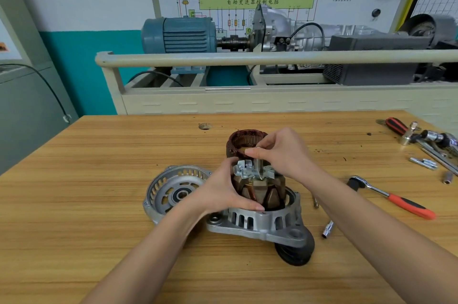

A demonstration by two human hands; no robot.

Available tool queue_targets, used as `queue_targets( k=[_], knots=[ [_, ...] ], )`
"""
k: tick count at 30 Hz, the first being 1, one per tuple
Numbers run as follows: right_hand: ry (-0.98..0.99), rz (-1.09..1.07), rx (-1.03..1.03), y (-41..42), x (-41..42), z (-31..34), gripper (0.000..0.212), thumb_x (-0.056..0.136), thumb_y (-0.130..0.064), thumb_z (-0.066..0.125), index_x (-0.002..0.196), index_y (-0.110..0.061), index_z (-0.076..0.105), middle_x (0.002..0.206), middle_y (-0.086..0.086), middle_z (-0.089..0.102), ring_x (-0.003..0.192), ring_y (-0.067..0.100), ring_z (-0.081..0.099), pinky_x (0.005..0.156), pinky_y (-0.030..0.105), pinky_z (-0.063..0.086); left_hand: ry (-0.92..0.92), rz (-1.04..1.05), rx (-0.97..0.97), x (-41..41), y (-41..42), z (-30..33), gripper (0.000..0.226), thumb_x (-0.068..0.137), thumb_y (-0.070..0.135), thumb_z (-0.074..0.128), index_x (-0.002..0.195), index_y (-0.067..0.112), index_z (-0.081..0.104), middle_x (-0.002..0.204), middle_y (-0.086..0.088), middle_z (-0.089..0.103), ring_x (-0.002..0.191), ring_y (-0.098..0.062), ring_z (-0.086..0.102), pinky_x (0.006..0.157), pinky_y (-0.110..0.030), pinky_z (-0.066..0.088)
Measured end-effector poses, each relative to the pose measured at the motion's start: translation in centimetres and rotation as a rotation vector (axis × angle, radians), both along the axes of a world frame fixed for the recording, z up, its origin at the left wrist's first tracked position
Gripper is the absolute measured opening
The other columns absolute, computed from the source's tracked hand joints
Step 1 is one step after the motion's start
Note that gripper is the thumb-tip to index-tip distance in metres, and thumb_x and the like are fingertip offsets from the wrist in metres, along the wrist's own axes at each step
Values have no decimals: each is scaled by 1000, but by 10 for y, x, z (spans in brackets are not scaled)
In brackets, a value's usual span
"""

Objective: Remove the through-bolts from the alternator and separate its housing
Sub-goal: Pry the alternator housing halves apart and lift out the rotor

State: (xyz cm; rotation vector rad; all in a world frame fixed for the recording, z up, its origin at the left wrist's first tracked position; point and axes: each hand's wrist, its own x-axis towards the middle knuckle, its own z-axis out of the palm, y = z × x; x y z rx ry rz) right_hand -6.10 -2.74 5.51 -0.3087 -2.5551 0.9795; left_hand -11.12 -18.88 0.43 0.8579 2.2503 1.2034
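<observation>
With the left hand (224, 191) gripping the brown claw-pole rotor (257, 191) in the grey aluminium housing half (260, 223) on the wooden worktop (99, 204), the right hand (282, 152) pinches its steel shaft (258, 164) and should lift straight.

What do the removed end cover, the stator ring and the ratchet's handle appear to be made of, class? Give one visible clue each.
End cover: probably cast aluminium, given its dull silver-grey, slotted casting.
Stator ring: likely enamelled copper wire, given its reddish-brown windings.
Ratchet handle: plastic or rubber, given its matte orange-and-black grip on a shiny shaft.
</observation>
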Motion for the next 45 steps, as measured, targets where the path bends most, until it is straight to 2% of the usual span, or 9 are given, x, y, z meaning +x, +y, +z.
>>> queue_targets(
  k=[4,9,16,21,23,26,29,35,45],
  knots=[
    [21,16,17,-3,0,-1,26,72,-47,77,78,-22,73,68,-20,57,71,-7,53,62,18,41,-37,-16,20,-2,-5,-2,121,51,39,92,149,22,22,111,32,38,88,20,39,64,8,35],
    [-38,33,-82,1,0,3,20,71,-43,80,70,-26,70,76,-14,65,80,3,60,69,24,47,-68,47,93,-4,-2,5,115,46,61,78,144,19,36,141,4,47,123,-8,46,101,-25,38],
    [-79,140,-235,11,12,11,17,81,-46,69,85,-30,73,89,-16,66,93,1,59,75,21,43,-128,133,228,-7,10,22,114,35,54,84,136,21,44,102,18,68,98,6,57,71,-13,41],
    [-269,187,-232,30,33,7,104,46,-72,68,133,-17,51,126,-8,57,112,7,55,98,28,44,-164,118,235,-10,9,28,116,37,41,87,140,17,39,116,1,68,105,-12,65,78,-23,51],
    [-343,243,-246,32,38,0,116,43,-69,71,142,-15,42,137,-3,52,120,10,51,104,29,39,-165,118,243,-10,10,29,115,37,40,87,139,17,39,114,0,69,104,-13,66,84,-31,54],
    [-334,261,-277,28,38,-8,112,44,-58,78,142,-15,43,139,-3,50,117,6,48,93,20,38,-170,140,293,-9,10,26,114,35,37,88,138,17,41,108,3,71,102,-13,67,92,-38,54],
    [-293,227,-319,27,35,-12,108,38,-51,82,135,-16,50,129,-3,57,108,3,54,81,16,41,-168,134,325,-8,9,24,109,37,35,87,136,18,43,101,7,72,94,-5,69,80,-26,56],
    [-186,109,-382,26,27,6,100,28,-62,80,118,-22,61,108,-8,63,107,12,57,92,30,43,-221,192,428,-13,14,38,107,39,38,86,135,14,45,102,2,75,99,-15,70,96,-39,51],
    [-184,115,-379,30,22,18,107,24,-69,86,117,-19,64,111,2,70,112,17,59,103,38,41,-217,145,408,-16,14,52,100,47,35,85,135,10,45,99,-2,76,103,-18,68,106,-47,43]
  ],
)
